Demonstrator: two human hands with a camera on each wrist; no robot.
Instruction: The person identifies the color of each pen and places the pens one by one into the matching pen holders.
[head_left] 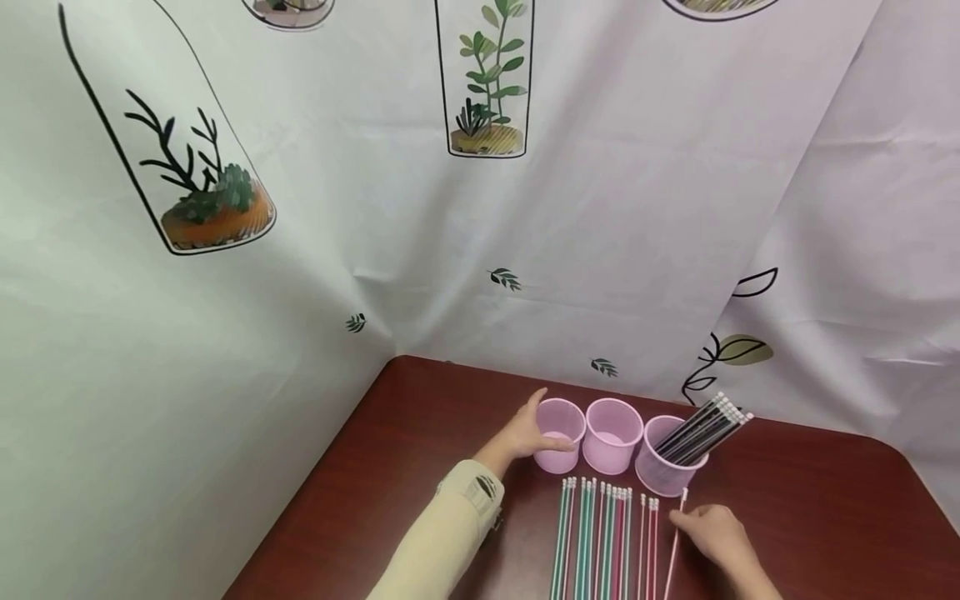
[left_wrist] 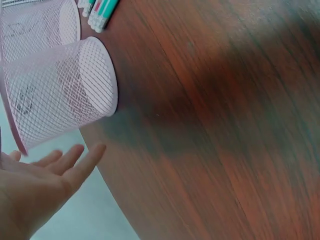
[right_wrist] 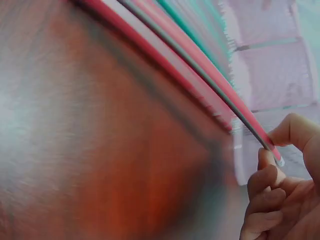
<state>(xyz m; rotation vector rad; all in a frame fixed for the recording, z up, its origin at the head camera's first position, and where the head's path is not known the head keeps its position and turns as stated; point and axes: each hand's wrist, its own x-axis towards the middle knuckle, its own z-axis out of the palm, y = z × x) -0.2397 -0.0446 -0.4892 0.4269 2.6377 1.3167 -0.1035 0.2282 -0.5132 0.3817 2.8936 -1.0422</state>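
Three pink mesh cups stand in a row. Around the rim of the leftmost cup (head_left: 560, 423) (left_wrist: 65, 95) my left hand (head_left: 527, 433) (left_wrist: 42, 185) is spread, fingers relaxed; contact is unclear in the left wrist view. The middle cup (head_left: 612, 437) holds nothing. Dark pencils (head_left: 697, 435) lean in the right cup (head_left: 663, 477). My right hand (head_left: 718, 533) (right_wrist: 285, 195) pinches a pink pencil (head_left: 675, 546) (right_wrist: 230, 92) near its eraser end, between thumb and finger. To its left lie red pencils (head_left: 654, 546) and green pencils (head_left: 583, 533), side by side on the table.
The dark red wooden table (head_left: 360, 483) ends at its back edge against a hanging white cloth (head_left: 637, 208) printed with plants. More of the cloth covers the left side.
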